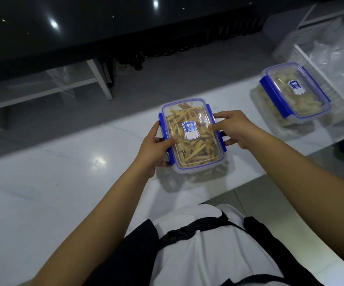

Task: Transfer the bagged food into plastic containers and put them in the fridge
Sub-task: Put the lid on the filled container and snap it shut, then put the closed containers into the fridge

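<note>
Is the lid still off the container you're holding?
No, the clear lid sits on the container, with both hands pressing at its blue side clips.

I see a dim, bluish view; overhead lamps glare off the white counter [97, 162], edges bow, and the far right looks perhaps blurred.

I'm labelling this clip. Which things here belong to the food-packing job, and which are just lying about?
Job:
near container of strips, held by left hand and right hand
second filled container
clear plastic bags

Lying about:
white frame and dark bottles on the floor
</note>
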Action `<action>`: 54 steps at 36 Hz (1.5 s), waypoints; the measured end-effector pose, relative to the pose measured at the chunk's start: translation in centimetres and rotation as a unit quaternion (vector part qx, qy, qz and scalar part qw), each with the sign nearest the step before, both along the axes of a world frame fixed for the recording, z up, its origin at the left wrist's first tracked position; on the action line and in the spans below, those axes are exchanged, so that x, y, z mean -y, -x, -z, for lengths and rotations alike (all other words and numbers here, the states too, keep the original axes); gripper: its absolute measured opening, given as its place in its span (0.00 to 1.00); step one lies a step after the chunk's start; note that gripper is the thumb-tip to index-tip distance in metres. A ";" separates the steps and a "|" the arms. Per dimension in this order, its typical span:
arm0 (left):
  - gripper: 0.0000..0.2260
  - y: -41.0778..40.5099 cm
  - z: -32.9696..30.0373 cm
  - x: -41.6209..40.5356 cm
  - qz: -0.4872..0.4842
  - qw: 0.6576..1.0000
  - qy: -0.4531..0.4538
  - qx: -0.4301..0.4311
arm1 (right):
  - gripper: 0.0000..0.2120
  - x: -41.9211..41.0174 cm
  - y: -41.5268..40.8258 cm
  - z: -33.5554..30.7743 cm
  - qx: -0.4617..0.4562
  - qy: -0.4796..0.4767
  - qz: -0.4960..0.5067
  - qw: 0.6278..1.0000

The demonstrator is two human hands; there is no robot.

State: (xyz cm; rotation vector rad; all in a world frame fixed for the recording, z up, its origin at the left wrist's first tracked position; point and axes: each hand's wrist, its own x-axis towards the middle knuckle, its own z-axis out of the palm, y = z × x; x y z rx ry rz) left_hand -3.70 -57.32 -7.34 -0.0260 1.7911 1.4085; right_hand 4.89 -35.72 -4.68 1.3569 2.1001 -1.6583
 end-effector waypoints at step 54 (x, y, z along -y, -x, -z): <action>0.34 -35.8 -3.1 -36.7 0.602 0.798 -0.027 0.017 | 0.20 -10.3 -53.9 0.3 -0.202 0.129 0.555 0.797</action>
